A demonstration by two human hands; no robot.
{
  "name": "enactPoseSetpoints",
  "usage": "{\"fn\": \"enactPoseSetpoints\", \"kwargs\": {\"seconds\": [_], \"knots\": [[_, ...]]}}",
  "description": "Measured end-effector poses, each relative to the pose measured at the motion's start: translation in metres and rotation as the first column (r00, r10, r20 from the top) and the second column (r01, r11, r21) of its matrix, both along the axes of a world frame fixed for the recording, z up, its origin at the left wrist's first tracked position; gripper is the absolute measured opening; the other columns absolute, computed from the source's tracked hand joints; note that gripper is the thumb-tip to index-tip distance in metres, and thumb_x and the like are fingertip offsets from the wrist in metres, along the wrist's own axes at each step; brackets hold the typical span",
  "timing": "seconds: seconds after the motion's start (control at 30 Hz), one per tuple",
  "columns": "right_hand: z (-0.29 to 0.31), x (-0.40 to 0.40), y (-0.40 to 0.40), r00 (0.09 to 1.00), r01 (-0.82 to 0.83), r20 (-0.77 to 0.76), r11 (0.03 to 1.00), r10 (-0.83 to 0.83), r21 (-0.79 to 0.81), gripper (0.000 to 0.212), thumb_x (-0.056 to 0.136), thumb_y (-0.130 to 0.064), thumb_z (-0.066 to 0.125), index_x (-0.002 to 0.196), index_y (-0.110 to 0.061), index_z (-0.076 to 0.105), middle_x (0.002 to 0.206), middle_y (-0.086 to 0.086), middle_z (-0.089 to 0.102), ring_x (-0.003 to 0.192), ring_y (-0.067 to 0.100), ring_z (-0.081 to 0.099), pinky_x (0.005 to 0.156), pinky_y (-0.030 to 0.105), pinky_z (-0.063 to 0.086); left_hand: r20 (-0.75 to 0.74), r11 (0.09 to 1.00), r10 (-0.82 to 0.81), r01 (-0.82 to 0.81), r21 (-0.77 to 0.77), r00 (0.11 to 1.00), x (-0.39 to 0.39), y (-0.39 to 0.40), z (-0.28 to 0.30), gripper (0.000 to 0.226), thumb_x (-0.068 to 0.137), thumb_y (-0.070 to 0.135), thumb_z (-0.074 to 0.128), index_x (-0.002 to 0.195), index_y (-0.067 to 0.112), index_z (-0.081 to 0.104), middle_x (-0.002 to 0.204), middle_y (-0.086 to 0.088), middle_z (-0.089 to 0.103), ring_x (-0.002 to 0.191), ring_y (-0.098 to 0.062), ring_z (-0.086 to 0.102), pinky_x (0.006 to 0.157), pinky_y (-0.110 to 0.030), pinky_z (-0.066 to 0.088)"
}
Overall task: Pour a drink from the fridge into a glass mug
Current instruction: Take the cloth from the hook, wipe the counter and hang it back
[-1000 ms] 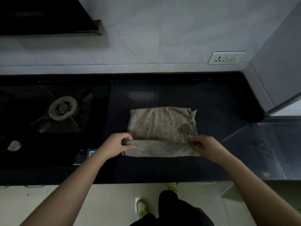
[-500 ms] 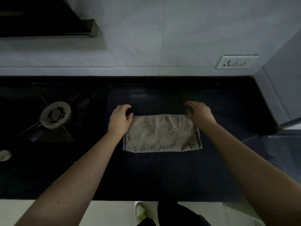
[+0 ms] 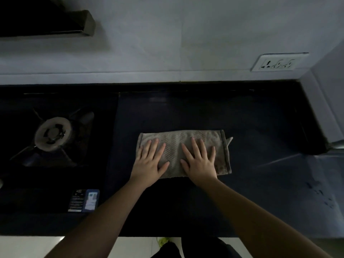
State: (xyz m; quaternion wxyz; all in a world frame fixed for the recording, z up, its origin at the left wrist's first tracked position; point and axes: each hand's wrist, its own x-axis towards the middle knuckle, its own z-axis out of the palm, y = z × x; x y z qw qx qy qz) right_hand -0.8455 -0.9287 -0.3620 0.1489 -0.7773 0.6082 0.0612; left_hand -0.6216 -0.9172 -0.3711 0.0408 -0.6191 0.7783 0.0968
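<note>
- Nearest the camera, two bare forearms reach over the front edge of the dark counter (image 3: 186, 205); below it a strip of pale floor and a shoe show.
- The left hand (image 3: 149, 161) and the right hand (image 3: 200, 161) lie flat, side by side, on a folded grey cloth (image 3: 173, 146), fingers straight and spread, gripping nothing, only pressing down.
- A second ago both hands pinched the cloth's near edge while it lay open; half a second ago they had carried that edge to the far side. Now the fold is made and the palms smooth it into a narrow rectangle (its right end sits slightly ragged).
- To the left, near the counter's front, a small printed label (image 3: 84, 201) sits on the stove (image 3: 22, 164), and further back a burner (image 3: 54, 134).
- Farthest off, a wall socket (image 3: 278, 63) on the pale wall and a dark hood (image 3: 44, 19) at upper left.
- For the task, this looks like tidying: no fridge, drink or glass mug is in view, so I cannot tell where they are, and fetching and pouring apparently lie ahead.
</note>
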Motion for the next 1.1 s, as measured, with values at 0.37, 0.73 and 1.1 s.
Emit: {"fn": "enactPoseSetpoints", "kwargs": {"seconds": [0.37,0.73,1.1], "knots": [[-0.005,-0.067,-0.053,0.998,0.064,0.006,0.997,-0.064,-0.034,0.065,0.090,-0.074,0.009,0.149,-0.051,-0.004,0.163,-0.012,-0.007,0.149,0.019,-0.010,0.110,0.067,-0.011,0.014,0.995,-0.011,0.010,0.098,1.000,-0.055,-0.059,0.001,0.080,0.088,0.075,0.005,0.150,0.034,-0.022,0.161,-0.001,-0.027,0.149,-0.023,-0.023,0.121,-0.048,-0.011],[-0.007,-0.190,-0.052,0.966,0.254,-0.035,0.964,-0.257,-0.079,0.066,0.089,-0.078,0.005,0.149,-0.051,-0.005,0.163,-0.010,-0.002,0.150,0.018,-0.008,0.113,0.067,-0.002,-0.002,0.985,-0.158,0.158,0.071,0.987,-0.181,-0.099,-0.006,0.081,0.088,0.074,0.001,0.153,0.030,-0.018,0.163,-0.003,-0.024,0.149,-0.025,-0.022,0.120,-0.051,-0.009],[0.001,-0.184,0.042,0.953,0.293,-0.060,0.955,-0.296,-0.045,0.068,0.090,-0.076,0.005,0.149,-0.047,-0.013,0.163,-0.006,-0.011,0.149,0.020,-0.013,0.112,0.069,-0.003,-0.041,0.964,-0.263,0.261,-0.041,0.964,-0.176,-0.022,-0.010,0.078,0.094,0.069,0.016,0.158,0.026,0.002,0.166,-0.006,-0.006,0.152,-0.026,-0.010,0.122,-0.050,-0.001]]}}
